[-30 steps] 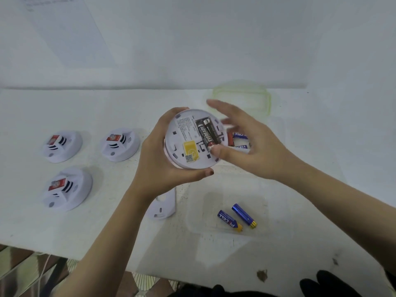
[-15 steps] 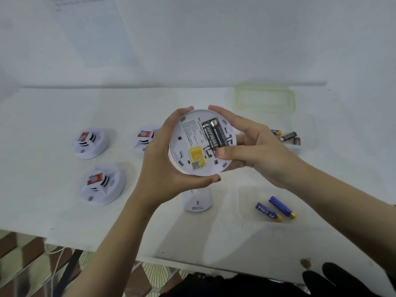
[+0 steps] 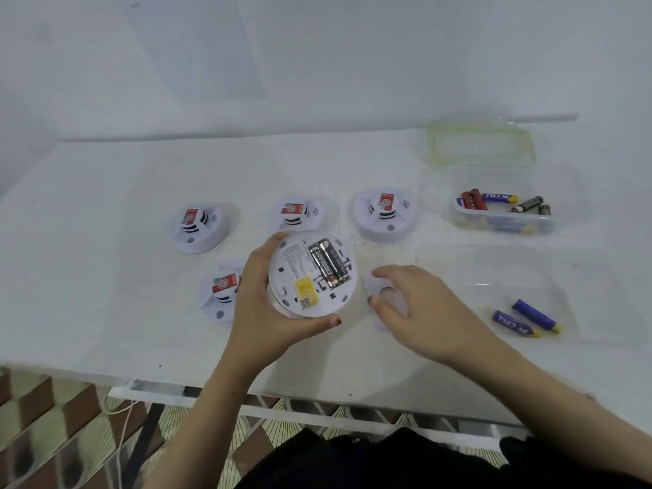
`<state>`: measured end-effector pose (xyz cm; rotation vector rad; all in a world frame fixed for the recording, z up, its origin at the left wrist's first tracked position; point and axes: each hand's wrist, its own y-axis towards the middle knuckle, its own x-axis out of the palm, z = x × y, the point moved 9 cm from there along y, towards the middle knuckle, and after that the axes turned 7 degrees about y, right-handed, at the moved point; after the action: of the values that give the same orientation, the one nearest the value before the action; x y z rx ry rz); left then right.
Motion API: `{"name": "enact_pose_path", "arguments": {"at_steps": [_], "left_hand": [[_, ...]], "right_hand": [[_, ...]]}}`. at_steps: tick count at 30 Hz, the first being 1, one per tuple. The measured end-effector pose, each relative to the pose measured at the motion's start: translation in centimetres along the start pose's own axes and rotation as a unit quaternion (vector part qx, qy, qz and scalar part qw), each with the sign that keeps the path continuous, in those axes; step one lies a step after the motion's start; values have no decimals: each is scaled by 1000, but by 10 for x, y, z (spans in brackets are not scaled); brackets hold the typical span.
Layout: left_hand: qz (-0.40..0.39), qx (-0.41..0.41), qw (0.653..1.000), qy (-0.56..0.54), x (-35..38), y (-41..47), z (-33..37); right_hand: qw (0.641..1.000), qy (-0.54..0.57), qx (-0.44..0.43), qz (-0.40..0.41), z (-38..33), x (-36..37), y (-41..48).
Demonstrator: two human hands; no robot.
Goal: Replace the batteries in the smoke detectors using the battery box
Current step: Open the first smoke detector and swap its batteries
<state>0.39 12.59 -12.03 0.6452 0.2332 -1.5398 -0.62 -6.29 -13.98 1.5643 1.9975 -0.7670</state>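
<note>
Head view: a person's two bare hands work over a white table (image 3: 106, 277). The left hand (image 3: 261, 312) grips a round white smoke detector (image 3: 312, 275) just above the table, underside up, with fingers curled round its far edge and the thumb pressed on its near rim. Two black Eveready batteries (image 3: 330, 264) sit side by side in its open compartment, beside a yellow sticker (image 3: 305, 289).

The right hand (image 3: 420, 308) is just to the right, palm down. Its forefinger and thumb curve round a small white cover piece (image 3: 382, 294) lying on the table and pinch its edges.

Four more smoke detectors (image 3: 386, 213) rest face up behind and left of the held one. At far right, the clear battery box (image 3: 504, 224) holds red, blue and black batteries. Its green-rimmed lid (image 3: 481, 146) lies behind it. Two blue batteries (image 3: 525, 317) lie nearer, apparently in a faint clear tray (image 3: 480, 284).
</note>
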Motion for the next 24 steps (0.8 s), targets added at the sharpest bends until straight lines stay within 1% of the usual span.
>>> {"name": "enact_pose_path", "arguments": {"at_steps": [2, 4, 7, 9, 11, 14, 17, 19, 22, 24], "left_hand": [[-23, 4, 1000, 1, 4, -4, -6], [-40, 11, 999, 5, 7, -7, -11], [-71, 13, 997, 2, 13, -9, -21], [-89, 17, 996, 8, 16, -12, -23], [-106, 11, 994, 0, 17, -16, -26], [-132, 5, 991, -11, 17, -20, -34], [-152, 10, 988, -17, 19, -21, -37], [-159, 17, 987, -24, 20, -21, -37], [-164, 16, 985, -49, 21, -22, -41], [-169, 15, 984, -59, 23, -21, -42]], "right_hand": [[995, -99, 15, 12, 0, 12, -4], [987, -151, 43, 26, 2, 17, -5], [977, -192, 72, 64, 4, 16, -6], [976, -190, 81, 73, 6, 15, -5], [980, -162, 81, 81, 8, 15, -5], [989, -87, 82, 92, 13, 15, -7], [986, -12, 129, 104, 25, 11, -9], [982, 33, 141, 121, 28, 8, -9], [970, 128, 111, 175, 21, 3, -15], [958, 210, 74, 181, 10, 6, -19]]}}
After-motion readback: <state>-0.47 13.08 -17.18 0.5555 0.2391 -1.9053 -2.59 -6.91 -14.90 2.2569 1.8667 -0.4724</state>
